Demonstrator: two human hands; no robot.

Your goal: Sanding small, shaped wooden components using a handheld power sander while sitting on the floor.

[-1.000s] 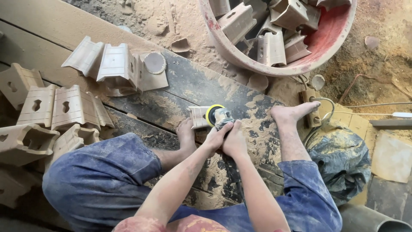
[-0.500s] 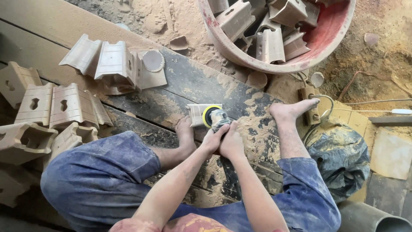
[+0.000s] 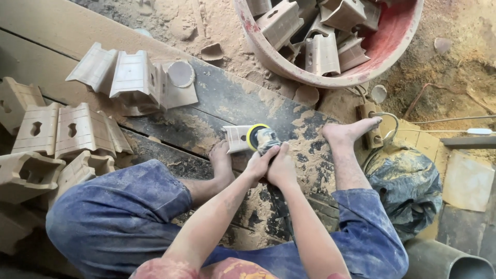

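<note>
Both hands grip a small power sander (image 3: pixel 262 138) with a yellow-rimmed disc. My left hand (image 3: pixel 260 164) and my right hand (image 3: pixel 282 166) wrap its body side by side. The disc presses against a pale carved wooden block (image 3: pixel 236 138) lying on a dark, dust-covered board (image 3: pixel 217 103). My bare left foot (image 3: pixel 222 165) rests against the block's near side. My right foot (image 3: pixel 347 132) sits further right on the board.
Several carved wooden blocks (image 3: pixel 77 129) are stacked at the left, more behind (image 3: pixel 129 77). A red tub (image 3: pixel 392 51) at the top holds several blocks. Sawdust covers the ground. A dark bag (image 3: pixel 408 186) and a cable (image 3: pixel 387 121) lie at the right.
The sander and both hands have shifted slightly; the disc stays against the block. Nothing else has moved.
</note>
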